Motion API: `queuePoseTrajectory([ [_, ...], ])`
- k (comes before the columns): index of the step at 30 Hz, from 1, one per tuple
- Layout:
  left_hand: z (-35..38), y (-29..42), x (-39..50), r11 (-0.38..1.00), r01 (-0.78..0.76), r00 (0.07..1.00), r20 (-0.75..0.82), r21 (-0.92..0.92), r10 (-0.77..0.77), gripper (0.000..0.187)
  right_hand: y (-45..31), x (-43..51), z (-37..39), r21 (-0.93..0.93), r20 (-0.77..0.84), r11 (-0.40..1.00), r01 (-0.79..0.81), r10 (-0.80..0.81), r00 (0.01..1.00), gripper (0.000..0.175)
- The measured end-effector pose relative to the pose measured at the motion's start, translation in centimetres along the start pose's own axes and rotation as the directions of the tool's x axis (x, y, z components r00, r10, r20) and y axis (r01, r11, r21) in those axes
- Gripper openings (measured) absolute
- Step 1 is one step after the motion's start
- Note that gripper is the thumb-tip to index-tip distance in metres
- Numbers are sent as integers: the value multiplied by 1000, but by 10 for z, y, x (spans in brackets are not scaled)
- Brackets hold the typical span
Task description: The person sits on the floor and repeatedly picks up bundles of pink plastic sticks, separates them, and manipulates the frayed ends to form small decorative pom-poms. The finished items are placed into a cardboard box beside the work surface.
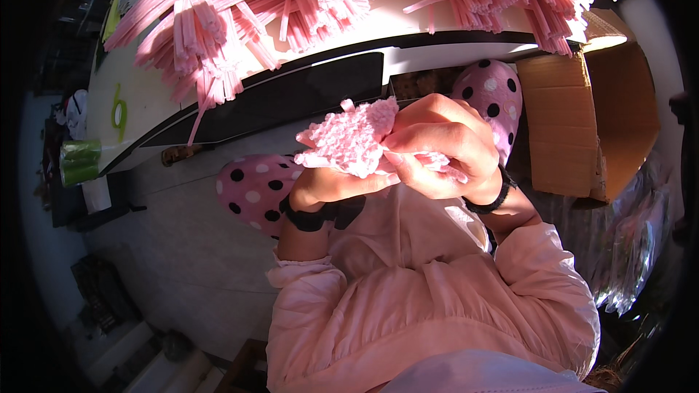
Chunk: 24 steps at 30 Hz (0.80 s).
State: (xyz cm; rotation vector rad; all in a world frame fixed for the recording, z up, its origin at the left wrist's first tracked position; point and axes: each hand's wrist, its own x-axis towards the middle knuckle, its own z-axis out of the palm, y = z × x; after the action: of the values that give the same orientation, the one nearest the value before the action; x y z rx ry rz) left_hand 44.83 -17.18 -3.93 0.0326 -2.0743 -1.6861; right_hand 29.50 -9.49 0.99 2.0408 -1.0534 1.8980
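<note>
A fuzzy pink piece of chenille stems is held over my lap, its bumpy face turned up and a few short ends sticking out on the left. My left hand grips it from below, with the thumb along its near edge. At its right side, the bent fingers and thumb of my right hand pinch it. Small pink ends show beneath the right fingers. Exactly what lies between the right fingertips is hidden.
Piles of pink chenille stems cover much of the white table, some overhanging its edge. A green looped item and a green packet are at left. An open cardboard box and clear plastic bags stand at right.
</note>
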Motion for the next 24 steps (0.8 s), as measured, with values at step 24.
queuePoseTrajectory([
  [24, 3, 11, -4, 1000, 10, 1000, -25, 7, -10, 62, -8, 1, 0, 116, -50, 976, -186, 192, 980, 20],
])
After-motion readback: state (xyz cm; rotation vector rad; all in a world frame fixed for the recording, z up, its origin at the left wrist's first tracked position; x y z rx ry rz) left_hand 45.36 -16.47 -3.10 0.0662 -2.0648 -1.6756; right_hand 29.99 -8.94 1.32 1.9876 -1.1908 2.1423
